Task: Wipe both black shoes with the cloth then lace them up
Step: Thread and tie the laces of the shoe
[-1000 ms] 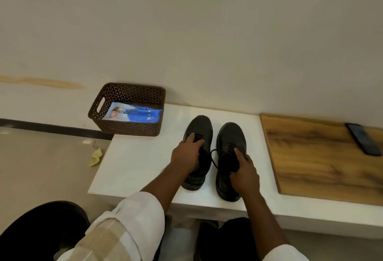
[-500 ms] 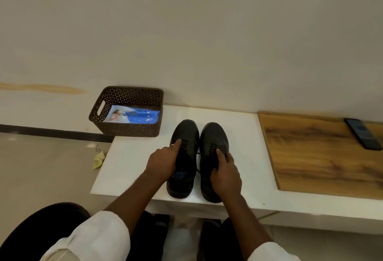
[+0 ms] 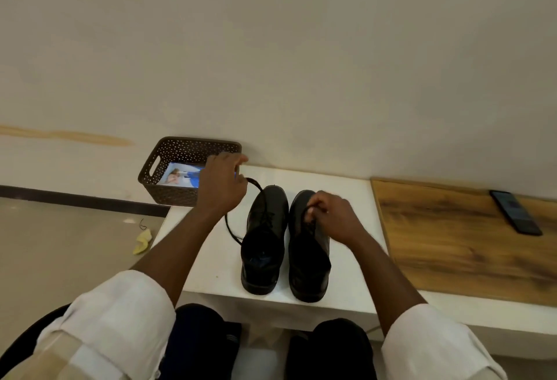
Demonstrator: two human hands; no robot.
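Two black shoes stand side by side on a white bench (image 3: 337,186), toes toward the wall, heels at the bench's front edge. The left shoe (image 3: 265,238) has a black lace (image 3: 233,229) drawn out of it: the lace runs from the shoe's left side in a loop over the bench and up to the left hand (image 3: 221,186), which is raised above the bench's back left corner. That hand's fingers are curled together with the lace end held in them, away from the shoe itself. The right hand (image 3: 331,216) lies on the right shoe (image 3: 309,247), over its eyelet area; its fingers are bent and pinch a lace at the top of the tongue. A brown perforated basket (image 3: 168,162) sits at the bench's back left corner, partly behind the left hand, with a printed packet (image 3: 180,176) inside. A wooden board (image 3: 458,244) lies on the bench's right part, with a dark phone (image 3: 515,212) on it. On the floor left of the bench lies a small yellow scrap (image 3: 142,242).
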